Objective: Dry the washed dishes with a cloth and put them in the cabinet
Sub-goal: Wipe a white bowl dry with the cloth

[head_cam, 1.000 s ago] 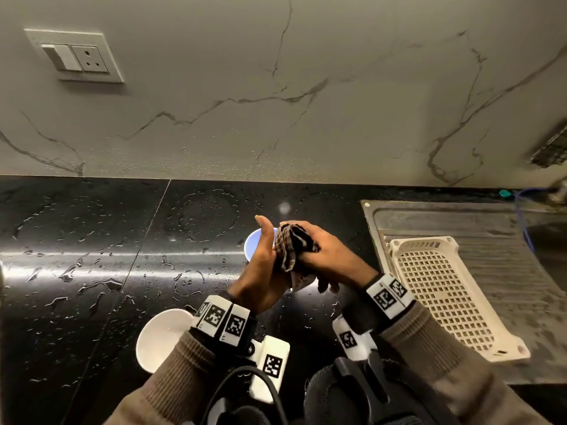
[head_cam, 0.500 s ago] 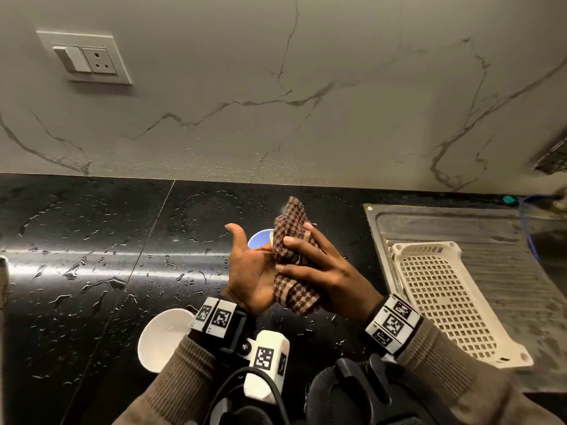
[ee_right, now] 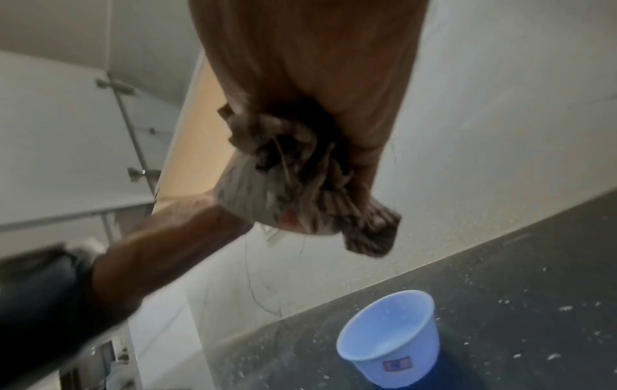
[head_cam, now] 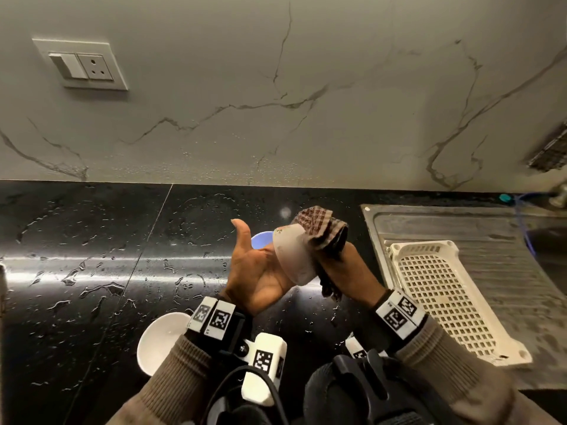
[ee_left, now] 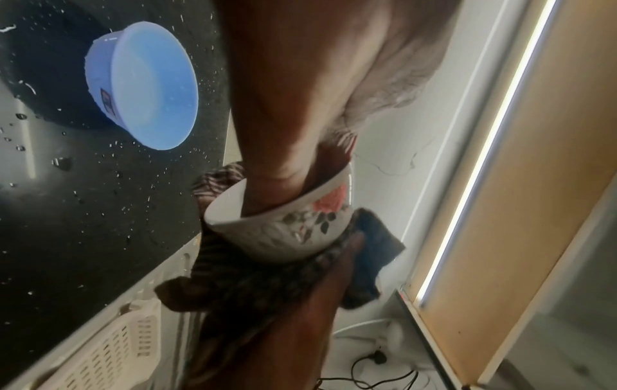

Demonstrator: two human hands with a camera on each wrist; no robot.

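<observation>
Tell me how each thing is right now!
floral bowl: held up, tilted
left hand: fingers inside the bowl
checked cloth: pressed on the bowl's outside
right hand: gripping the cloth
blue bowl: upright on the counter
white bowl: on the counter
counter: wet
drying rack: empty

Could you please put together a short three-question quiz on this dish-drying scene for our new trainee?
1. True or false: the left hand has fingers inside the floral bowl.
2. Multiple choice: where is the checked cloth? A) lying on the counter B) held by the right hand against the outside of the floral bowl C) lying in the white basket
3. Fill in: the bowl standing on the wet counter behind the hands is ____ in colour.

Key
1. True: the left wrist view shows fingers reaching into the floral bowl.
2. B
3. Blue: the blue bowl stands empty on the counter.
</observation>
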